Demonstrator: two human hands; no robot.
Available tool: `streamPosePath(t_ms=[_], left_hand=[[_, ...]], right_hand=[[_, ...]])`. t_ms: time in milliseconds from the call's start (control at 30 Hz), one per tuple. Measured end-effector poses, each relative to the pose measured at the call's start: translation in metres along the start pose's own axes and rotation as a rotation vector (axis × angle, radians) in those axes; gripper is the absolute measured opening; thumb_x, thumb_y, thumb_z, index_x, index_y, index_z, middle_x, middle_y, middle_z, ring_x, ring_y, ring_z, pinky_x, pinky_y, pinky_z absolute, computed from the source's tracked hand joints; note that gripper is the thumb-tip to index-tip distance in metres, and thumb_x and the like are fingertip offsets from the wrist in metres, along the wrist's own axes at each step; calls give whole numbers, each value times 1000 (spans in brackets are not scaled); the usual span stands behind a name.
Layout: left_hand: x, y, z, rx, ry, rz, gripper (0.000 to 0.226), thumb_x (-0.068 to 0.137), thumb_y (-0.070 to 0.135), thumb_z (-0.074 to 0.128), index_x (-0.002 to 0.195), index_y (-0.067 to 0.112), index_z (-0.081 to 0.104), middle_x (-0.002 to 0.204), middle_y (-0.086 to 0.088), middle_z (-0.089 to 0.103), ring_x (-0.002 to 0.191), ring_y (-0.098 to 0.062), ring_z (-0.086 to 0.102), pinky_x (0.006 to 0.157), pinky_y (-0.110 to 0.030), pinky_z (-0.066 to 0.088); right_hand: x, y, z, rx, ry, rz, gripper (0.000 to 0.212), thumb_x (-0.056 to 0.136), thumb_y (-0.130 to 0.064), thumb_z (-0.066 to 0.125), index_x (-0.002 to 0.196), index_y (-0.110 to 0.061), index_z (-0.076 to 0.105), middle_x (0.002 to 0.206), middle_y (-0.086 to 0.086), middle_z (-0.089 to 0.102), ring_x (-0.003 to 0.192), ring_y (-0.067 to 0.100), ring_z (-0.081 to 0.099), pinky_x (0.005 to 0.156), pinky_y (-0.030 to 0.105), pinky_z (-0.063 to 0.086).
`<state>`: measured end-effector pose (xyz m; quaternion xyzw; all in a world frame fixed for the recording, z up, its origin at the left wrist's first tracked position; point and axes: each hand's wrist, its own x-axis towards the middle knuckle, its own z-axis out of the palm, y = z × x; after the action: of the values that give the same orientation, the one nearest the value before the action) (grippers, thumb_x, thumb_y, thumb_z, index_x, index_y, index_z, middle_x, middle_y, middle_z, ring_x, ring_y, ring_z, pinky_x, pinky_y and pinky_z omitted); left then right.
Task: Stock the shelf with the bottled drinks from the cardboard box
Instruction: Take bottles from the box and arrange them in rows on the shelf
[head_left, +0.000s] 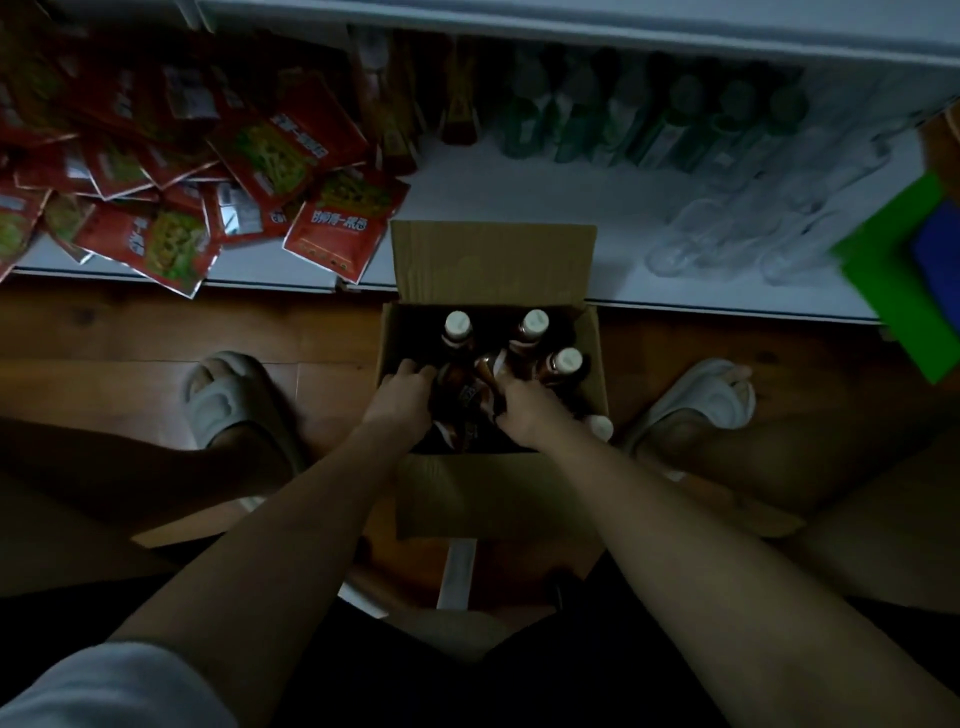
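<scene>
An open cardboard box (493, 260) stands on the wooden floor against the low white shelf (545, 208). Inside stand several brown bottled drinks with white caps (534, 332). Both of my hands reach down into the box. My left hand (404, 397) curls over a dark bottle at the box's left side. My right hand (527, 413) closes around another bottle near the middle. What the fingers hold lies in shadow. One more white cap (600, 427) shows beside my right wrist.
Red snack packets (249, 171) are heaped on the shelf's left part. Green bottles (649, 124) and clear bottles (727, 228) stand at its back and right. A green and blue object (904, 270) leans at the right. My slippered feet (223, 400) flank the box.
</scene>
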<state>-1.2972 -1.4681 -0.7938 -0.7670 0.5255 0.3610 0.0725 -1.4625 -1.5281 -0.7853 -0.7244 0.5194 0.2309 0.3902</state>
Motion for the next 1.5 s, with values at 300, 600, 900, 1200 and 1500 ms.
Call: streamPosePath(t_ms=[300, 600, 900, 1200, 1500], left_hand=[[2, -4, 8, -107, 106, -10, 44, 87, 10, 61, 128, 16, 47, 125, -14, 56, 111, -36, 59, 87, -44, 53], [2, -4, 6, -222, 132, -22, 29, 91, 7, 55, 116, 20, 52, 111, -8, 63, 101, -29, 63, 77, -40, 58], [-15, 8, -29, -240, 170, 27, 24, 89, 12, 55, 111, 21, 52, 99, -6, 59, 91, -29, 62, 71, -42, 58], [-42, 16, -110, -439, 258, 80, 56, 67, 21, 83, 112, 16, 51, 100, -4, 63, 93, -23, 61, 72, -37, 54], [-91, 31, -170, -860, 369, 305, 39, 67, 10, 86, 101, 9, 65, 96, 4, 72, 90, -5, 66, 74, -19, 52]], right_hand=[[21, 12, 30, -127, 8, 67, 35, 92, -8, 52, 127, -12, 50, 126, 17, 58, 114, 36, 57, 90, 44, 50], [17, 11, 22, -22, -44, 55, 31, 89, -26, 61, 112, -4, 59, 119, 18, 58, 109, 37, 57, 88, 42, 50], [-8, -16, -11, 224, 231, 7, 33, 90, -28, 58, 114, -6, 53, 105, 15, 64, 97, 33, 63, 70, 33, 44], [-64, -27, -94, 458, 398, -197, 23, 74, -30, 77, 89, -13, 72, 79, 0, 70, 75, 18, 68, 70, 39, 57], [-135, -47, -171, 691, 507, -466, 23, 78, -30, 77, 99, -21, 76, 104, 2, 65, 91, 9, 63, 84, 20, 49]])
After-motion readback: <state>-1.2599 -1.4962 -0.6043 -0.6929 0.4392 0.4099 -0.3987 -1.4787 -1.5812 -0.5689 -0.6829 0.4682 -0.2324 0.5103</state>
